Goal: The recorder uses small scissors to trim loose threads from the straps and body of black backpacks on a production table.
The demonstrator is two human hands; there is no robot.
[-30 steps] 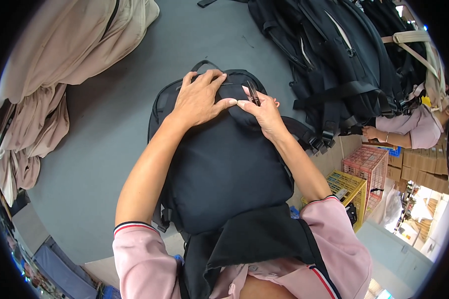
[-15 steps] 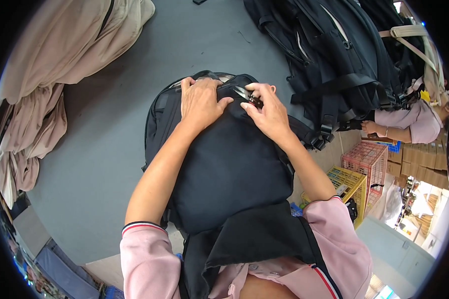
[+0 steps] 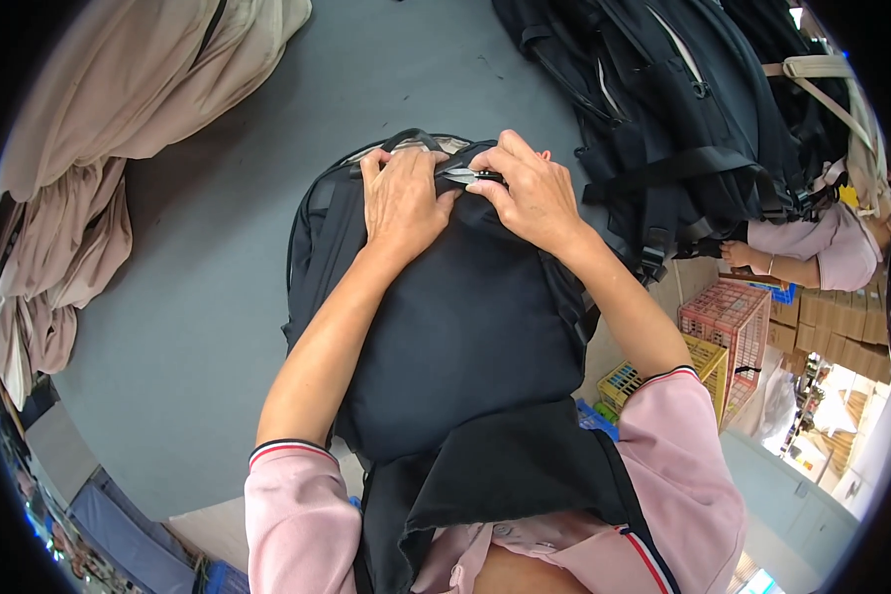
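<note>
A black backpack [image 3: 455, 327] lies on the grey table in front of me, its top end away from me. At that end, my left hand [image 3: 404, 206] grips the fabric, with the fingers over the upper edge and the thumb on the front. My right hand [image 3: 533, 198] is closed around a pair of thread snips [image 3: 463, 176]. Their metal blades point left, close to the left thumb and against the backpack's top seam. The fingers partly cover the dark handle. Whether a thread lies between the blades is too small to tell.
Beige bags [image 3: 158, 69] are heaped at the left of the grey table [image 3: 198, 327]. More black backpacks [image 3: 663, 119] are piled at the far right. Beyond them is another person's arm [image 3: 787, 267]. Pink [image 3: 728, 317] and yellow crates [image 3: 708, 361] stand lower right, near cardboard boxes [image 3: 841, 317].
My right hand has moved slightly up, and the snips' blades have swung level and shifted left toward my left thumb. The left hand keeps its hold, thumb now drawn closer to its fingers.
</note>
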